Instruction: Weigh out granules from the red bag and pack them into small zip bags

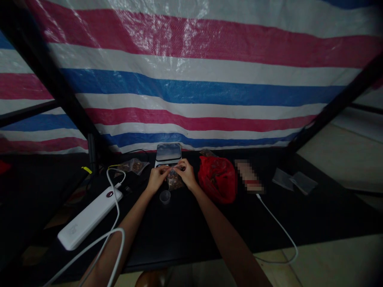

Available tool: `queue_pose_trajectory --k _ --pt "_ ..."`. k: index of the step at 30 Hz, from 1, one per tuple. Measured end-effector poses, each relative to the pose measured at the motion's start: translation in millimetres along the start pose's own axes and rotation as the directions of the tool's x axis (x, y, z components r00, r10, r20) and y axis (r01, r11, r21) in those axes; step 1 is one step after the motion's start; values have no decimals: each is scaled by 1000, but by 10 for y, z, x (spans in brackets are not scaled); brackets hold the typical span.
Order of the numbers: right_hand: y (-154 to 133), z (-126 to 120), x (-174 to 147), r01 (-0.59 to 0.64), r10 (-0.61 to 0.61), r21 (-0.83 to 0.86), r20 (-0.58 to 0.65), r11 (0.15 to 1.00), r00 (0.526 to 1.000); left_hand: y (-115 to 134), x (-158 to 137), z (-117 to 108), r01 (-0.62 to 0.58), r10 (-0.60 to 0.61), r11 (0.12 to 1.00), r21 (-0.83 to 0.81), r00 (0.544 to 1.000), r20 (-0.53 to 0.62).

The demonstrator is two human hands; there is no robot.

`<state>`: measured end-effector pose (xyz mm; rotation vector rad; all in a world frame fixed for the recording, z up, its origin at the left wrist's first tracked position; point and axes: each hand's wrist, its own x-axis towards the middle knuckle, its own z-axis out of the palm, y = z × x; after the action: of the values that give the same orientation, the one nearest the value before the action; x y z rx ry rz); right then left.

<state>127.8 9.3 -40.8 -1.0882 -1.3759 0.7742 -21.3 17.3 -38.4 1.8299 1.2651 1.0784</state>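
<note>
Both my hands pinch the top edge of a small clear plastic bag (176, 181) with brownish bits in its lower part. My left hand (158, 177) grips the left end of the edge, and my right hand (186, 173) the right end. Just behind them stands a small digital scale (168, 152) with a dark, shiny top. A little clear plastic cup (164, 196) sits on the black table in front of the bag. To the right of my right hand lies an open red bag (217, 179) with dark contents that I cannot make out.
A white power bank (89, 217) with a white cable (117, 207) lies on the left. Behind it are filled clear bags (136, 166). Flat clear bags (303, 182) and a blurred-out device (249, 176) lie on the right. Striped sheeting (191, 91) hangs behind the black table (173, 239).
</note>
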Motion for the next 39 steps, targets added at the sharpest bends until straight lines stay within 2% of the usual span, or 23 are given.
queue_pose_trajectory --k 7,16,21,24,29,34,39 --pt "65 -9 -14 -49 49 -8 0 999 999 37 -14 -10 -47 42 990 134 998 37" --pt "48 -4 -8 -47 47 3 -9 999 999 54 10 -21 -43 40 992 115 999 34" --pt "25 -10 -18 -54 52 -75 -19 996 998 11 24 -21 -55 49 989 136 998 49" --pt "19 -31 -6 -77 71 -111 -58 991 996 15 19 -7 -63 63 980 186 998 7" --pt "6 -98 37 -93 92 -11 -76 996 993 99 1 25 -49 59 985 164 997 -58" --pt "12 -125 71 -124 132 125 -55 984 990 183 -21 5 -7 8 998 62 1000 -27" --pt "51 -103 85 -145 155 162 -47 976 987 212 -43 -19 -9 9 1000 25 1000 -3"
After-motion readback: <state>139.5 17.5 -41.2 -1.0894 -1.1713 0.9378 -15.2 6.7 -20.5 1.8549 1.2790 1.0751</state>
